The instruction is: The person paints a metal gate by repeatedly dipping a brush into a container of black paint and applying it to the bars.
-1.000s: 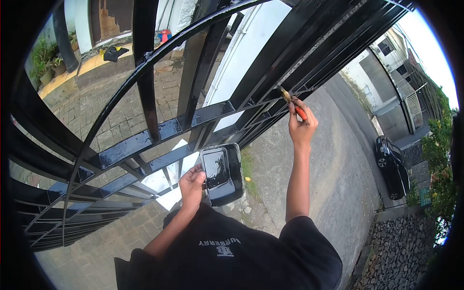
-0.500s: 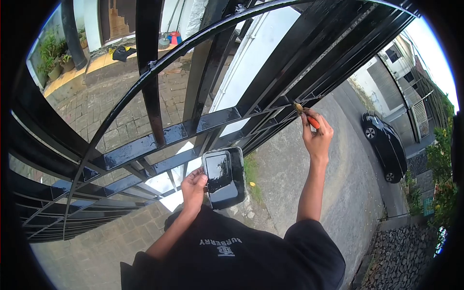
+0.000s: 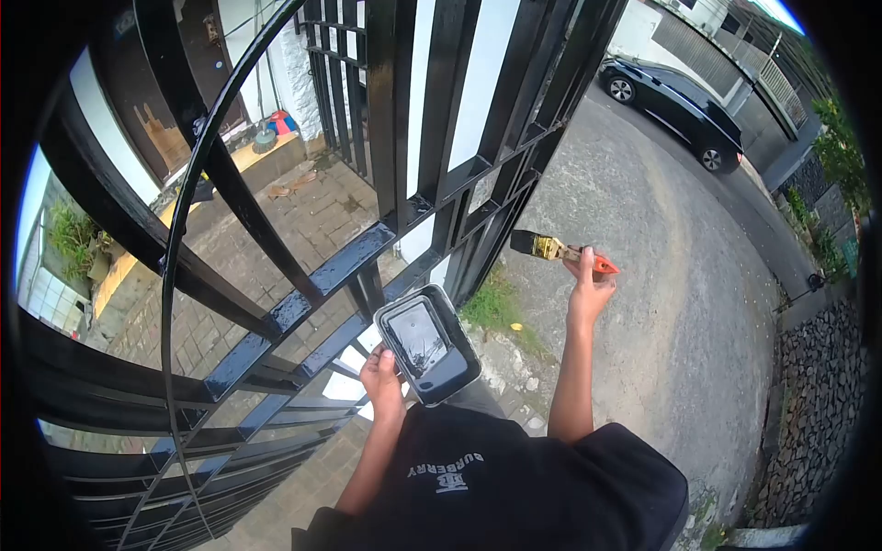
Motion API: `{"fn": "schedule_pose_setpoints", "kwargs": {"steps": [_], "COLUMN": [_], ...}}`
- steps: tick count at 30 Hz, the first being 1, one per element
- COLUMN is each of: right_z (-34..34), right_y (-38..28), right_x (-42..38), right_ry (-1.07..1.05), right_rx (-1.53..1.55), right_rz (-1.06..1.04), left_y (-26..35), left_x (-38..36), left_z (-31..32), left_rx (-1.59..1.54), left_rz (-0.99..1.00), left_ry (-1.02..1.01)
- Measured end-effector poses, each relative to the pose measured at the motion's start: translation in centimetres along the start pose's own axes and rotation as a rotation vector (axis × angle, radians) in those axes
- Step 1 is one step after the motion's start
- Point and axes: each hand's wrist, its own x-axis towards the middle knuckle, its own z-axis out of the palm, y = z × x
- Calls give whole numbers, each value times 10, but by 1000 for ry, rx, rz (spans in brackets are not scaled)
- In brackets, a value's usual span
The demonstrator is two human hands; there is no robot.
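Observation:
My left hand [image 3: 382,375] grips the near left edge of a rectangular container [image 3: 425,344] that holds black paint. In my right hand [image 3: 588,286] is a paintbrush [image 3: 548,248] with a red-orange handle end, dark bristles and a yellowish, paint-stained ferrule. The brush points left and stands apart from the black metal gate [image 3: 354,260], over the road. Wet-looking black paint shines on the gate's crossbar, to the left of and above the container.
A grey road [image 3: 661,303] runs along the right, with a black car [image 3: 675,108] at the upper right. Stone wall [image 3: 813,386] at the lower right. Grass [image 3: 491,305] grows by the gate's foot. Behind the bars are paving, potted plants [image 3: 78,241] and a door [image 3: 170,83].
My right hand has drawn the brush away from the gate bars, and the brush now shows fully. The view has turned, shifting the gate and car. The container is tilted differently.

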Motion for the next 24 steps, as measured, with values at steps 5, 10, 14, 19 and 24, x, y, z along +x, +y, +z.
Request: {"fn": "schedule_pose_setpoints", "kwargs": {"steps": [5, 10, 14, 19, 24], "right_z": [-41, -36, -12, -19, -44], "right_y": [45, 68, 51, 36, 42], "right_x": [-52, -44, 8, 65, 76], "right_ry": [146, 223, 47, -88, -313], "right_rx": [165, 505, 660, 795, 768], "right_rz": [830, 1120, 1037, 833, 652], "left_y": [-11, -15, -24, -45, -61], "left_x": [-3, -12, -19, -25, -40], "left_z": [-16, -13, 7, 53, 96], "left_rx": [-11, -76, -45, -108, -70], "left_rz": [25, 112, 202, 222, 257], "left_ry": [-14, 127, 204, 337, 385]}}
